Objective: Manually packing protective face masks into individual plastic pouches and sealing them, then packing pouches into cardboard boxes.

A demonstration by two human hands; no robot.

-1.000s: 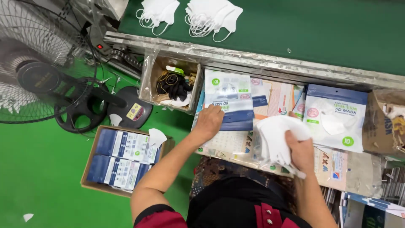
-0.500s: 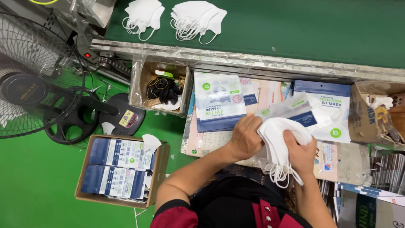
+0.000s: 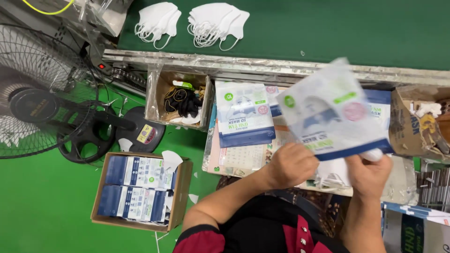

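In the head view, both hands work right of the frame's centre, above the cluttered desk (image 3: 243, 161). The left hand (image 3: 290, 165) has its grip curled shut on the lower left edge of a flat, glossy white-and-blue plastic mask pouch (image 3: 335, 110), which is lifted and tilted, blurred by motion. The right hand (image 3: 370, 172) pinches the pouch's lower right corner along the dark blue band, and a bit of white material shows at its fingertips; whether that is a mask I cannot tell.

Just left of the lifted pouch, a stack of similar white-and-blue pouches (image 3: 244, 115) lies flat on the desk over pale printed sheets. More of the same pouches lie partly hidden behind the lifted one, at centre right. Beside the stack, to the left, an open brown cardboard box with black straps and a green tube (image 3: 180, 99) stands against the metal rail (image 3: 262, 63). At the right edge sits a torn brown cardboard carton (image 3: 417, 124).

Beyond the rail, along the top of the frame, two heaps of white folded face masks (image 3: 157, 21) (image 3: 218, 21) rest on the dark green belt surface (image 3: 351, 28).

At lower left, on the bright green floor (image 3: 42, 201), an open cardboard box packed with blue-and-white packets (image 3: 138, 189) stands near the black base of a wire-guarded fan (image 3: 42, 98).
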